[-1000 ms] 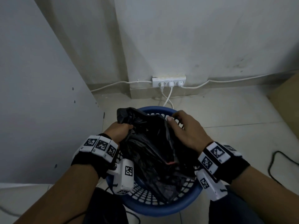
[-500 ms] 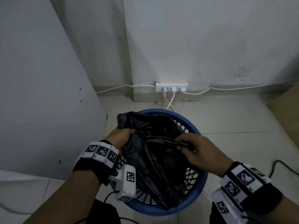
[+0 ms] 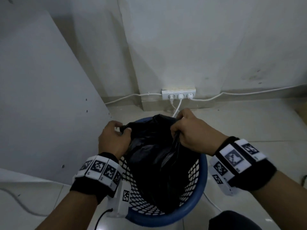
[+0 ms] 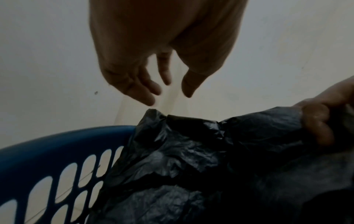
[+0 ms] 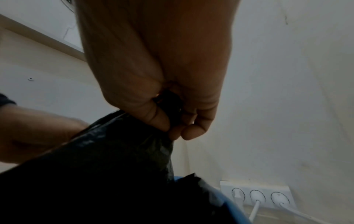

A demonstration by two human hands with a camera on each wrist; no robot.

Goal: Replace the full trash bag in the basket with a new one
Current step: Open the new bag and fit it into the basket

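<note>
A black trash bag (image 3: 159,156) sits in the blue mesh basket (image 3: 166,219) on the floor. My right hand (image 3: 179,128) grips a gathered bunch of the bag's top edge at the far right; the right wrist view shows black film pinched between fingers and thumb (image 5: 172,130). My left hand (image 3: 116,130) is at the bag's far left corner. In the left wrist view its fingers (image 4: 168,97) hang loosely spread just above the bag's raised corner (image 4: 157,115), holding nothing. The bag's contents are hidden.
A white power strip (image 3: 178,94) with three plugs sits at the wall base just beyond the basket, its white cables running along the floor. A grey panel (image 3: 41,97) stands close on the left. A black cable (image 3: 304,180) lies at the right edge.
My right hand moved from the bag's near side to its far edge and bunched the film. My left hand moved forward and released its grip; the bag's mouth is drawn closer together.
</note>
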